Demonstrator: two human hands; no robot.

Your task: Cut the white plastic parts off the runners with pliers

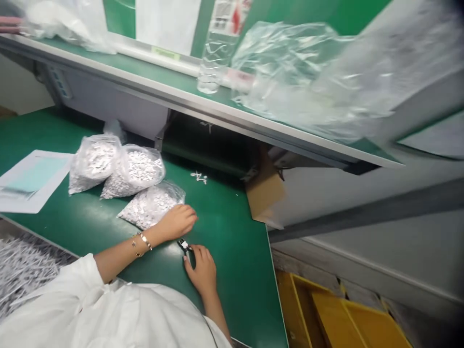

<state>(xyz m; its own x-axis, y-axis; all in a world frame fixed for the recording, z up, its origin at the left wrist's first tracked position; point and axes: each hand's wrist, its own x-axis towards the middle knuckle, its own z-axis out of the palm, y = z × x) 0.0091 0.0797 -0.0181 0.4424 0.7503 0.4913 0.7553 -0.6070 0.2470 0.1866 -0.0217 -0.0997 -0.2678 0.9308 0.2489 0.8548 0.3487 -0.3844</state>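
My left hand [177, 221], with a gold bracelet on the wrist, rests on the green table [224, 227] beside a clear bag of small silvery parts [152, 203]. Its fingers are curled together; what they pinch is hidden. Just below it my right hand [201, 270] grips a small black hand cutter [184, 245] whose tip points toward my left hand. Both arms come out of white sleeves at the lower left.
Two more bags of silvery parts [116, 169] lie further left, next to a white sheet [32, 181]. A few loose parts [199, 177] sit near the back. The shelf above [181, 92] carries a plastic bottle [217, 53] and crumpled clear bags [290, 72]. Yellow bins [337, 314] stand on the floor to the right.
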